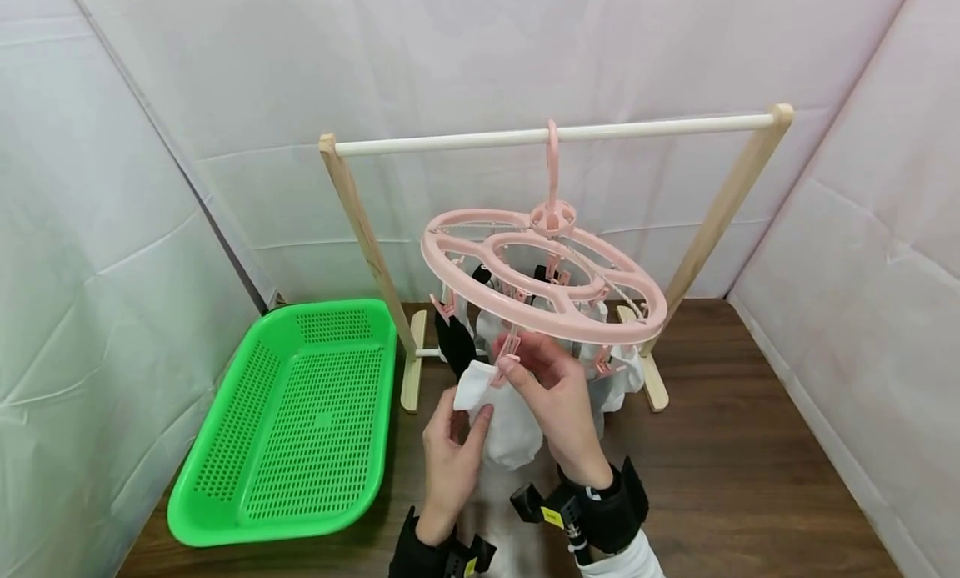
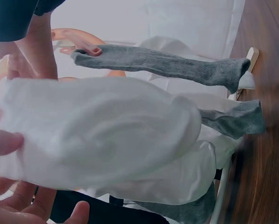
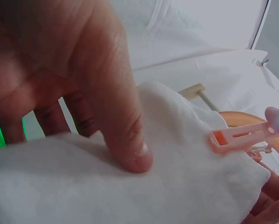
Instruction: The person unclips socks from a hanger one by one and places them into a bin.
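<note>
A white sock [image 1: 510,432] hangs at the front of a round pink clip hanger [image 1: 555,321]. Its upper edge is pinched between the thumb and fingers of my left hand [image 1: 453,461]. My right hand [image 1: 558,403] pinches a pink clothespin [image 3: 242,137] under the hanger's front rim; the clothespin's jaws lie over the sock's edge. Whether they bite the cloth fully, I cannot tell. In the left wrist view, grey socks [image 2: 163,65] hang behind the white one. A black sock [image 1: 455,342] hangs to the left.
The hanger hooks over the white bar [image 1: 450,142] of a rack with wooden uprights [image 1: 731,194]. Left of it, a green plastic basket [image 1: 281,532] stands on the dark wooden table [image 1: 757,444]. White cloth walls [image 1: 862,253] enclose the back and sides.
</note>
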`<state>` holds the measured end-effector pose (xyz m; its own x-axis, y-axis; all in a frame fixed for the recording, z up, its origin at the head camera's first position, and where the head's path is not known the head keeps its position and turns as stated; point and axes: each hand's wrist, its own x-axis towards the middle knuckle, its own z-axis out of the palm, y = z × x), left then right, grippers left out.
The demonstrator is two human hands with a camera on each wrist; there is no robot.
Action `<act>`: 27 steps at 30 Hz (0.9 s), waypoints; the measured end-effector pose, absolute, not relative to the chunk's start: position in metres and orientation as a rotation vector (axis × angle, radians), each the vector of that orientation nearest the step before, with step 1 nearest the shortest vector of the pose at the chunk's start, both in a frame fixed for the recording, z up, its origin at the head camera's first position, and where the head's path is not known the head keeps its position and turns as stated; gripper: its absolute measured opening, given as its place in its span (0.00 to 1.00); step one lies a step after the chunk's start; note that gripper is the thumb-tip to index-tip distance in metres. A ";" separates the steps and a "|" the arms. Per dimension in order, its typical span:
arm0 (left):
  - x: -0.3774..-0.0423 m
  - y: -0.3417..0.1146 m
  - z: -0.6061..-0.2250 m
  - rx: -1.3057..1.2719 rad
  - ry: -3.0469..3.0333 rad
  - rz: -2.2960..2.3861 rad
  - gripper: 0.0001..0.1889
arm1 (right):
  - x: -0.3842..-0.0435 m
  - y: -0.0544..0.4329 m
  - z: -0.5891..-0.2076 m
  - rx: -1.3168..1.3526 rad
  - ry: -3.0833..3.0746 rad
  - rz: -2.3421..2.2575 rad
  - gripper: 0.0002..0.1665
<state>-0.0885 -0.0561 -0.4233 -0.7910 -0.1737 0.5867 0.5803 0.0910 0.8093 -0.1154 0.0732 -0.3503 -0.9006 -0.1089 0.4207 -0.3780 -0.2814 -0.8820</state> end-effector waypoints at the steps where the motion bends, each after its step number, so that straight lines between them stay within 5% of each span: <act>1: -0.088 -0.056 -0.424 -0.402 -1.814 -1.734 0.13 | -0.115 0.073 -0.350 0.614 -1.755 2.311 0.18; 20: -0.067 -0.052 -0.428 -0.324 -1.930 -1.443 0.10 | -0.120 0.076 -0.352 0.603 -1.590 2.346 0.10; 27: -0.066 -0.055 -0.451 -0.324 -1.908 -1.423 0.11 | -0.122 0.077 -0.352 0.522 -1.676 2.356 0.17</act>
<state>-0.0661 -0.0545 -0.4509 -0.7074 -0.2124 0.6741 0.5855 0.3581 0.7273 -0.1215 0.0772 -0.3517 -0.9168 -0.0382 0.3976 -0.3631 -0.3352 -0.8694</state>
